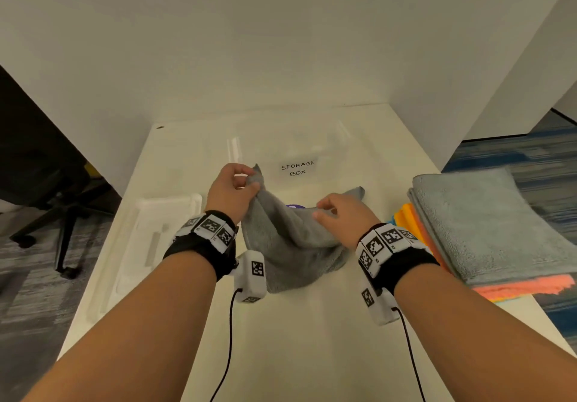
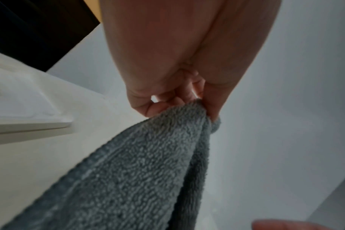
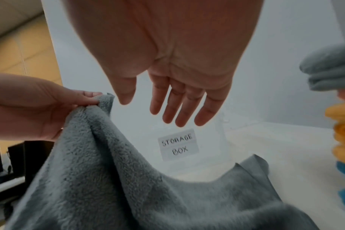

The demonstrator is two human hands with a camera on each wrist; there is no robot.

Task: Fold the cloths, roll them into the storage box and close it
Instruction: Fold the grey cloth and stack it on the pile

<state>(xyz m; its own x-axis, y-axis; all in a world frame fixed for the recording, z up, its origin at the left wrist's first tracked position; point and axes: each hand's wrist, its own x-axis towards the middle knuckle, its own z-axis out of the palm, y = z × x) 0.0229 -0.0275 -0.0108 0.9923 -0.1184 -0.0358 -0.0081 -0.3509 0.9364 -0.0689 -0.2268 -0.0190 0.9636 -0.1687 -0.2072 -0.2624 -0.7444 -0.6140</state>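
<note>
A grey terry cloth (image 1: 287, 239) hangs crumpled over the middle of the white table. My left hand (image 1: 246, 180) pinches one corner and lifts it; the left wrist view shows fingers and thumb closed on that corner of the cloth (image 2: 128, 171). My right hand (image 1: 324, 209) hovers over the cloth's right side. In the right wrist view the right hand (image 3: 148, 105) has straight, spread fingers and holds nothing, with the cloth (image 3: 108, 179) sagging below it. The clear storage box (image 1: 281, 142), labelled "STORAGE BOX" (image 3: 177, 144), stands open just behind the cloth.
The box's white lid (image 1: 156, 236) lies flat at the table's left. A stack of folded cloths (image 1: 487, 230), grey over orange and yellow, fills the right edge. Something small and purple (image 1: 295, 206) peeks out behind the cloth. An office chair (image 1: 56, 208) stands off the left.
</note>
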